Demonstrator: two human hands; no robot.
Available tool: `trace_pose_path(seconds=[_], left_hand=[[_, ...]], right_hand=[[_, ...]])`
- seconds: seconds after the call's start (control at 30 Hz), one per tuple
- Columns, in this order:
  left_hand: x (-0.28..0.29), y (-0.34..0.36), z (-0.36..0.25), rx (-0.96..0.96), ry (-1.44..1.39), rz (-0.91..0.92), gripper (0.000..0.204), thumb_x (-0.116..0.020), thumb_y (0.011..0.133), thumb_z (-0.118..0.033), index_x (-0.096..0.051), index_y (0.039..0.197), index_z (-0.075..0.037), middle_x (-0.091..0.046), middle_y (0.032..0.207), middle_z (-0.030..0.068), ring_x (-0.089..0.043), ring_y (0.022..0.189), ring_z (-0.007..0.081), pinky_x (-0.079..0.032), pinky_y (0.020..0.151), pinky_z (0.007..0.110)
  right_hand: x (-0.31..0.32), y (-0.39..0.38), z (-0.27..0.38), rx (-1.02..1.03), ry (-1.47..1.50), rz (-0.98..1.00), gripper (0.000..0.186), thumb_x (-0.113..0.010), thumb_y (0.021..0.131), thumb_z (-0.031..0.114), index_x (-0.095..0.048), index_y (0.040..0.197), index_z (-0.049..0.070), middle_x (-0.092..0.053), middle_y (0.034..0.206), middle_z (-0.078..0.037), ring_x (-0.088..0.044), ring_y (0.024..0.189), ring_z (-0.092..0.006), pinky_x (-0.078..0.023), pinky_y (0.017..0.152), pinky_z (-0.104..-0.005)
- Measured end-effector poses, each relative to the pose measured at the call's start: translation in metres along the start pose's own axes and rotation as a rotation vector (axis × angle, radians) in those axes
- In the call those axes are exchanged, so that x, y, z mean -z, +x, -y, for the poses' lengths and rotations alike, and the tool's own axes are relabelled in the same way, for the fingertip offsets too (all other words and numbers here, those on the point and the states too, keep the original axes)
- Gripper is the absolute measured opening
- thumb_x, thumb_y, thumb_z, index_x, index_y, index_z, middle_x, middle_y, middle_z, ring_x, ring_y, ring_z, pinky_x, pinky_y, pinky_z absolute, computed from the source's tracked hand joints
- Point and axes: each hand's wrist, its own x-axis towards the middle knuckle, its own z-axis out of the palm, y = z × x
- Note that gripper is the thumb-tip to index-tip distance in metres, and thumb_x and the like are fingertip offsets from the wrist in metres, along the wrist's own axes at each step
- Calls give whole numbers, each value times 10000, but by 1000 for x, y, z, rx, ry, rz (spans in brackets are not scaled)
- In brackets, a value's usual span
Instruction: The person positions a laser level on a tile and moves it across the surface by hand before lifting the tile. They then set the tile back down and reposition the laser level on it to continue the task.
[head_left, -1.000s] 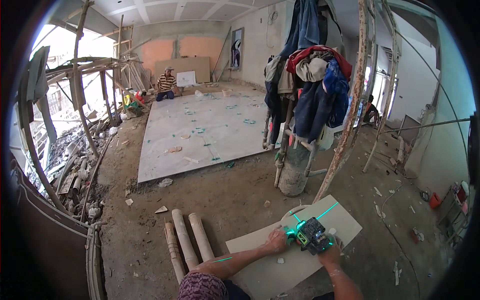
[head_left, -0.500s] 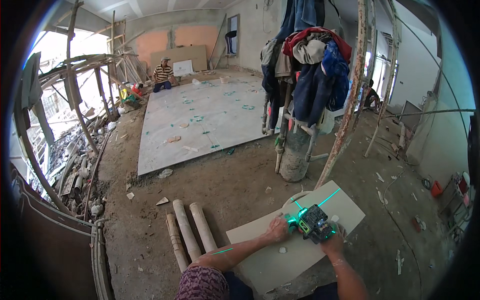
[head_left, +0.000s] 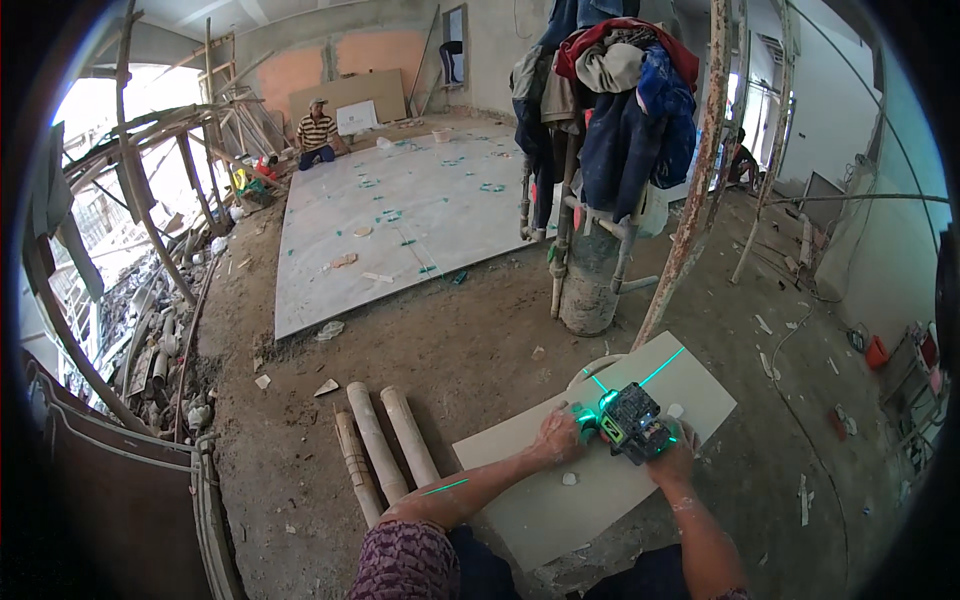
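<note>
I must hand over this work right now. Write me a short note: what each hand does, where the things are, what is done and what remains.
Left hand: grips the left end of the laser level.
Right hand: holds the level's right side from below.
Things: the level sits on a loose beige tile lying on the dirt floor. It is switched on; green lines cross the tile and the left forearm. Three pale poles lie left of the tile. A post hung with clothes stands behind.
Done: level placed on tile, beams on.
Left: both hands are on it, so it appears not yet set and released.
</note>
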Motion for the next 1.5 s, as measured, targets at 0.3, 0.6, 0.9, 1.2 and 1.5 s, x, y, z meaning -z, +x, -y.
trace_pose_path(seconds=[0.3, 0.6, 0.9, 1.2, 1.5], left_hand=[[-1, -2, -3, 19, -14, -34, 247, -677, 887, -209, -694, 1128, -163, -660, 1229, 143, -564, 1252, 355, -300, 1210, 529], [-12, -1, 8, -42, 66, -73, 291, -690, 883, -235, -691, 1165, -161, -654, 1257, 148, -555, 1273, 347, -349, 1173, 519], [-17, -1, 11, -69, 8, -172, 212, -694, 876, -195, -718, 1081, -146, -688, 1190, 120, -576, 1220, 357, -388, 1132, 518], [-1, -3, -6, 0, -48, -125, 175, -678, 893, -155, -712, 1064, -139, -664, 1201, 146, -566, 1237, 348, -369, 1149, 523], [-4, -1, 1, -18, -27, -91, 229, -705, 870, -165, -710, 1098, -144, -666, 1217, 140, -571, 1240, 332, -350, 1179, 512]], right_hand=[[1, 1, 3, 34, -10, -20, 435, -746, 819, 283, -658, 1204, 99, -652, 1211, -106, -536, 1238, -344, -347, 1084, -517], [6, 1, 10, 48, -16, -47, 485, -776, 776, 244, -642, 1223, 114, -655, 1198, -108, -541, 1227, -349, -360, 1064, -514], [10, 4, 11, 21, -12, 41, 530, -803, 752, 283, -652, 1226, 99, -611, 1294, -95, -496, 1297, -350, -321, 1122, -548], [6, 2, 6, -32, 46, 33, 577, -809, 750, 292, -632, 1245, 53, -613, 1281, -115, -490, 1299, -362, -321, 1122, -561], [10, 3, 12, -2, 5, 14, 536, -805, 749, 276, -658, 1225, 77, -618, 1272, -104, -503, 1283, -348, -339, 1102, -550]])
